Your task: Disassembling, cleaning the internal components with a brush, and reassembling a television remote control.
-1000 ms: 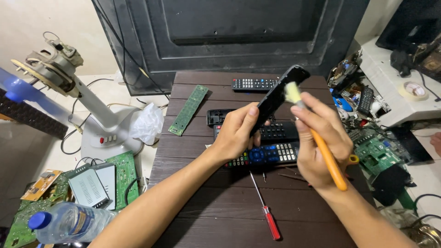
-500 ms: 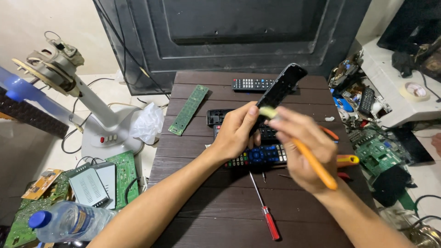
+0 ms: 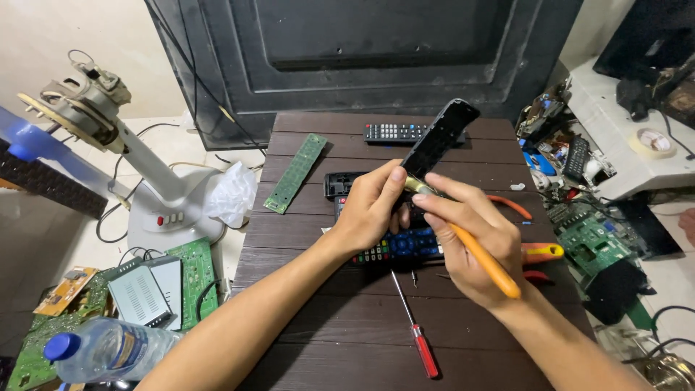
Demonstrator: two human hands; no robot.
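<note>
My left hand (image 3: 371, 208) holds a long black remote-control shell (image 3: 439, 139), tilted up and away over the dark wooden table (image 3: 318, 318). My right hand (image 3: 474, 242) grips an orange-handled brush (image 3: 483, 259), its pale bristle tip pressed against the shell's lower end near my left thumb. Under my hands lies a remote keypad (image 3: 394, 246) with blue and coloured buttons, partly hidden by them. A red-handled screwdriver (image 3: 415, 326) lies on the table in front of me.
A long green circuit board (image 3: 296, 172), a black remote (image 3: 402, 132) and orange-handled pliers (image 3: 539, 253) lie on the table. A white fan base (image 3: 163, 210), circuit boards and a water bottle (image 3: 108, 350) sit at the left. Electronics parts crowd the right side.
My right hand has brought the brush down along the shell, from its upper part to its lower end by my left thumb. The left hand has kept the shell nearly still.
</note>
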